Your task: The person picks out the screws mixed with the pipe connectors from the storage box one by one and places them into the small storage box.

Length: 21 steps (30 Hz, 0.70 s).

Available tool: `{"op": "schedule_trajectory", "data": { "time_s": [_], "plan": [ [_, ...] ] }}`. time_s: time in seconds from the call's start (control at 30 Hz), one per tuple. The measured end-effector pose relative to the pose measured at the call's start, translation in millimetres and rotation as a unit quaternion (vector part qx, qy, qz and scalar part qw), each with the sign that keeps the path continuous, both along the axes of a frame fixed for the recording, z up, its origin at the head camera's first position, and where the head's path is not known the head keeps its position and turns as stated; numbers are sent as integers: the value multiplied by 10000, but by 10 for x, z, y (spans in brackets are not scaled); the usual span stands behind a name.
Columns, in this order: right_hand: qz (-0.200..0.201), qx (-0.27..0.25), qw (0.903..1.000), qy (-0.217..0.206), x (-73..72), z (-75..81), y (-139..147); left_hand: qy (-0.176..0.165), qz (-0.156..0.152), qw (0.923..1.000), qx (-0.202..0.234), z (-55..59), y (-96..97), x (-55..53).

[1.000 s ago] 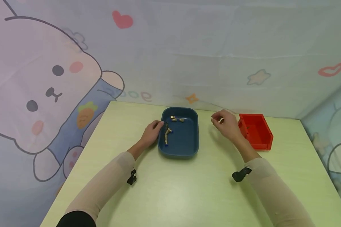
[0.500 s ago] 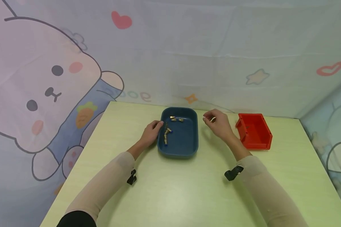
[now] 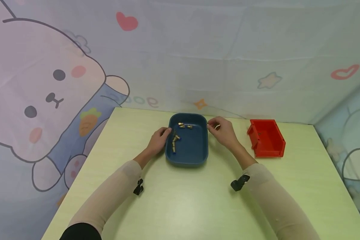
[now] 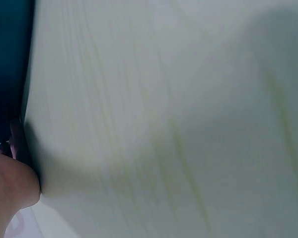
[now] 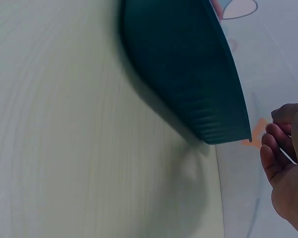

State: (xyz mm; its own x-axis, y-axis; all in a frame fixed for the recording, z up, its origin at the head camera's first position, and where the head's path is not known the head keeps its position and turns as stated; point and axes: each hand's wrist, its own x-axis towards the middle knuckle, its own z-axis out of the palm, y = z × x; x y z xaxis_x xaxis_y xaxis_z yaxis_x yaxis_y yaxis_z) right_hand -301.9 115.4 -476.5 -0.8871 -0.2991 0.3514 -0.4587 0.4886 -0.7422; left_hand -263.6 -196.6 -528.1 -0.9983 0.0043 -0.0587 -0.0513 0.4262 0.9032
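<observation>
A dark blue tray (image 3: 188,164) stands on the table with several small brass fittings (image 3: 174,146) inside, some with blue ends. They lie along its left side and near its far end. My left hand (image 3: 158,140) holds the tray's left rim, thumb at the edge and fingers outside. My right hand (image 3: 223,131) is at the far right rim, raised above the table, with curled fingers and thumb and index tips together. A tiny pale spot shows at those tips, and I cannot tell whether it is a held piece. The right wrist view shows these curled fingers (image 5: 274,144) beside the tray's outer wall.
A red open-front bin (image 3: 270,153) stands on the right of the pale table (image 3: 180,200), with a tiny dark thing inside. A printed cloth (image 3: 228,66) hangs behind the table's far edge. Both forearms carry a small black wrist camera.
My right hand has moved left, from beside the red bin to the tray's right rim, its fingers curled throughout. My left hand has stayed on the tray's left rim.
</observation>
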Motion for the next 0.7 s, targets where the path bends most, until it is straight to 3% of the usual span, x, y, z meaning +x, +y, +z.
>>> {"op": "schedule_trajectory", "data": {
  "time_s": [0.27, 0.7],
  "plan": [
    [110, -387, 9991, -146, 8, 43, -130, 10, 12, 10000, 2, -7, 7, -1],
    [402, -377, 9960, -702, 37, 100, -329, 19, 17, 10000, -11, 2, 7, 1]
  ]
}}
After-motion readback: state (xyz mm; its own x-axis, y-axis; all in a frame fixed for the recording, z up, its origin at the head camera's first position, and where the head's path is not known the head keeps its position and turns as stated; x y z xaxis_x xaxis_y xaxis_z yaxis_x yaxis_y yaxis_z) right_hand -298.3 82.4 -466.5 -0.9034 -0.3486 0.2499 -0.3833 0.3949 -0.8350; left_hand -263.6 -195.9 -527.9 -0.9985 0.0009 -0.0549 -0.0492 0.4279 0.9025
